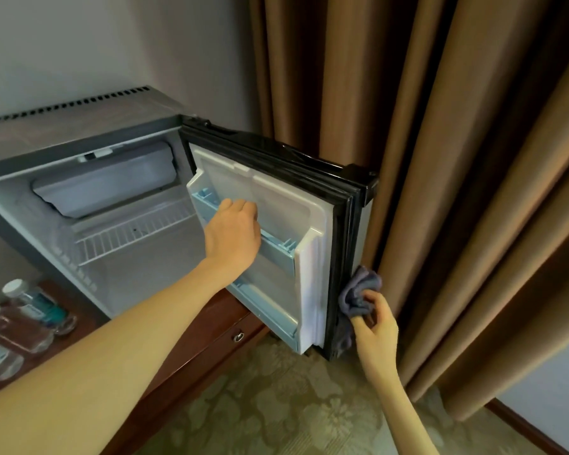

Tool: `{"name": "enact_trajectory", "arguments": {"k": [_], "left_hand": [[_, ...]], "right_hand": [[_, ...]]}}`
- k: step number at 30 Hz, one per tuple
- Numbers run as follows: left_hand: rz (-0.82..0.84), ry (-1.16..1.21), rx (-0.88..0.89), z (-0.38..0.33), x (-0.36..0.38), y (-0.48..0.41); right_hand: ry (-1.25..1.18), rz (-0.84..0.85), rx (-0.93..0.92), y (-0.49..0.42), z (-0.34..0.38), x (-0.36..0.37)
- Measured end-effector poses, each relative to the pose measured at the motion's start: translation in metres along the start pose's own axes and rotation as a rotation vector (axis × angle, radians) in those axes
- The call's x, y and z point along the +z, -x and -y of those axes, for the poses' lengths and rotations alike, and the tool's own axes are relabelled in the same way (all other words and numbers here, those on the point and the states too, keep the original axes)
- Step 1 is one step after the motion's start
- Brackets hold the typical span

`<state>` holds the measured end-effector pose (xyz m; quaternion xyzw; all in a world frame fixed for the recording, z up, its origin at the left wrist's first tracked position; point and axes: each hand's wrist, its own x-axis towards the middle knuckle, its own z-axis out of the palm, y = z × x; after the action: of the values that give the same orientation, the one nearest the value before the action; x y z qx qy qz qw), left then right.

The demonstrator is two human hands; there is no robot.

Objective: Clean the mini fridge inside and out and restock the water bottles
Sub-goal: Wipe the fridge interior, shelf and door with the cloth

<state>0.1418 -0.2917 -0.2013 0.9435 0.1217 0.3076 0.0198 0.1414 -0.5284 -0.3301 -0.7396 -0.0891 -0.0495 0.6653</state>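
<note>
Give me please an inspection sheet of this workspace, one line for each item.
Surface: wooden cabinet top; the mini fridge stands on it.
Job's things: fridge door swung open, no bottles seen inside; water bottles on the cabinet, left of fridge; grey cloth at door's outer edge.
Clutter: nothing seen.
Grippers: left hand grips upper door shelf; right hand holds the cloth.
Cables: nothing seen.
Surroundings: brown curtain behind door; patterned carpet below.

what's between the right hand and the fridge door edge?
A bunched grey cloth: the right hand grips it against the black outer edge of the open fridge door. The head view shows this.
</note>
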Motion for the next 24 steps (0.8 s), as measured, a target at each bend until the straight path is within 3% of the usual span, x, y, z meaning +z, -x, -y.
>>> {"name": "enact_trajectory", "arguments": {"k": [5, 13, 17, 24], "left_hand": [[0.020, -0.015, 0.011, -0.001, -0.004, 0.001], [0.074, -0.002, -0.023, 0.015, -0.018, 0.009], [0.121, 0.205, -0.176, 0.029, -0.039, 0.017], [-0.063, 0.448, -0.313, 0.027, -0.115, 0.032]], "right_hand": [[-0.029, -0.014, -0.257, -0.022, 0.079, -0.012], [0.086, 0.088, -0.404, -0.028, 0.125, -0.022], [0.126, 0.157, -0.506, -0.009, 0.133, -0.013], [0.106, 0.146, -0.694, 0.028, 0.158, 0.022]]}}
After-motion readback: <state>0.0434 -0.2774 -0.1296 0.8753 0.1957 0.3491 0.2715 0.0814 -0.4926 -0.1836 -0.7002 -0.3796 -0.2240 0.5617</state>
